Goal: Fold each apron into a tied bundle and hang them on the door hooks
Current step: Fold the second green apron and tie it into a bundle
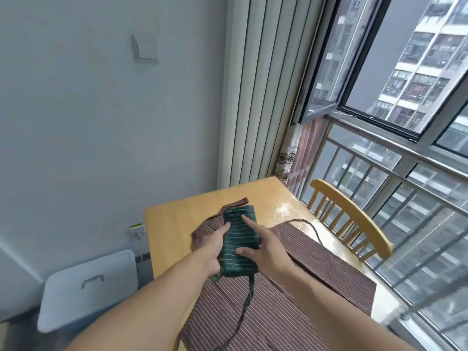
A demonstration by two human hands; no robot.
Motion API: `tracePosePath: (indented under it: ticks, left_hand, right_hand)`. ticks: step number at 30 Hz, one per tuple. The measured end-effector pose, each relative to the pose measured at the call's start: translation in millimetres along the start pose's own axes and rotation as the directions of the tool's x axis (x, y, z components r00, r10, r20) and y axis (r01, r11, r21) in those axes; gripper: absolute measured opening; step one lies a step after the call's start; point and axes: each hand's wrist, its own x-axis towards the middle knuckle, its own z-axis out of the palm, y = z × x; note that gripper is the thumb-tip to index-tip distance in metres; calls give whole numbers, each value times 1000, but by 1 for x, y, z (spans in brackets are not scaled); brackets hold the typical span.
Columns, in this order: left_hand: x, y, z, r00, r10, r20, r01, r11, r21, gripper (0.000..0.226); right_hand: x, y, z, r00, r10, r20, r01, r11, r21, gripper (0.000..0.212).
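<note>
At frame centre we see the green striped apron folded into a compact block — on the brown striped apron spread over the desk. Left hand clasps its edge; right hand presses flat, fingers spread.

No readable text, labels or numbers anywhere

Soft window daylight, tabletop glare (edges warped, blurred)
</note>
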Motion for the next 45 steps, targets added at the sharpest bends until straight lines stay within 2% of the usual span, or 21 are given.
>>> tracePosePath:
  ticks: [3, 5, 9, 13, 14, 15, 17, 18, 19, 21, 23, 24, 25, 26, 28, 30, 33, 37, 39, 43, 45]
  left_hand:
    - [-4, -1, 4, 999, -19, -42, 20, 999, 26, 40]
    - [-9, -4, 11, 997, -28, -67, 32, 998, 55, 36]
    - [-25, -7, 25, 989, -5, -145, 20, 995, 102, 21]
    - [-42, -2, 33, 983, 40, -177, -17, 992, 129, 16]
    - [-46, 2, 34, 981, 52, -185, -27, 991, 132, 15]
    - [-50, 6, 35, 977, 65, -203, -38, 990, 135, 14]
    - [-55, 9, 35, 974, 67, -215, -38, 990, 138, 16]
    - [-58, 10, 35, 974, 67, -215, -39, 990, 133, 17]
    - [-60, 10, 35, 975, 75, -211, -45, 989, 140, 18]
    - [-62, 10, 36, 960, 150, -238, -100, 972, 211, 25]
    - [-61, 12, 30, 887, 347, -304, -223, 899, 377, 47]
    - [-62, 14, 26, 841, 459, -286, -294, 832, 471, 56]
    - [-63, 17, 22, 839, 515, -177, -354, 763, 541, 62]
    - [-64, 20, 18, 864, 503, -12, -413, 724, 553, 68]
    - [-65, 19, 16, 898, 356, 257, -439, 734, 518, 73]
    - [-62, 15, 15, 887, 305, 348, -446, 764, 466, 66]
    - [-54, 9, 14, 868, 309, 389, -449, 823, 348, 54]
    - [-54, 14, 9, 879, 310, 362, -429, 846, 316, 53]
    - [-53, 14, 9, 888, 302, 346, -402, 876, 267, 53]
    - [-52, 9, 14, 906, 328, 266, -365, 925, 104, 54]
    - [-53, 7, 17, 912, 337, 232, -353, 935, 32, 45]
  right_hand:
    - [0, 4, -12, 998, -38, 53, 50, 969, -243, 94]
    - [1, 8, -20, 995, -85, 58, 101, 915, -391, 92]
    - [0, 12, -25, 983, -179, 40, 172, 832, -528, 71]
    - [-2, 13, -31, 931, -364, 4, 265, 668, -695, 49]
    - [-1, 14, -35, 920, -392, 7, 290, 668, -685, 48]
    - [-1, 15, -39, 923, -385, 16, 314, 725, -614, 48]
    - [-2, 10, -47, 963, -259, 70, 268, 923, -275, 50]
    - [-4, 6, -49, 974, -195, 113, 205, 975, -86, 51]
    - [-5, 3, -49, 979, -143, 148, 135, 989, 59, 49]
    - [-7, -4, -50, 975, -64, 214, 14, 974, 228, 37]
    - [-10, -16, -54, 950, 10, 311, -121, 933, 339, 25]
    - [-9, -21, -58, 927, 50, 371, -202, 901, 384, 23]
    - [-9, -24, -63, 904, 86, 418, -272, 870, 410, 23]
    - [-7, -27, -66, 888, 112, 447, -320, 847, 424, 23]
    - [-4, -34, -71, 866, 140, 481, -382, 805, 453, 20]
    - [-3, -42, -74, 863, 142, 485, -403, 773, 490, 17]
    - [-2, -47, -76, 855, 139, 500, -433, 721, 540, 21]
    - [-1, -45, -77, 833, 123, 540, -430, 759, 489, 35]
    - [-1, -44, -77, 844, 114, 524, -406, 774, 486, 42]
    - [-4, -39, -69, 911, 133, 390, -293, 876, 384, 31]
    - [-6, -34, -64, 916, 142, 375, -309, 846, 434, 29]
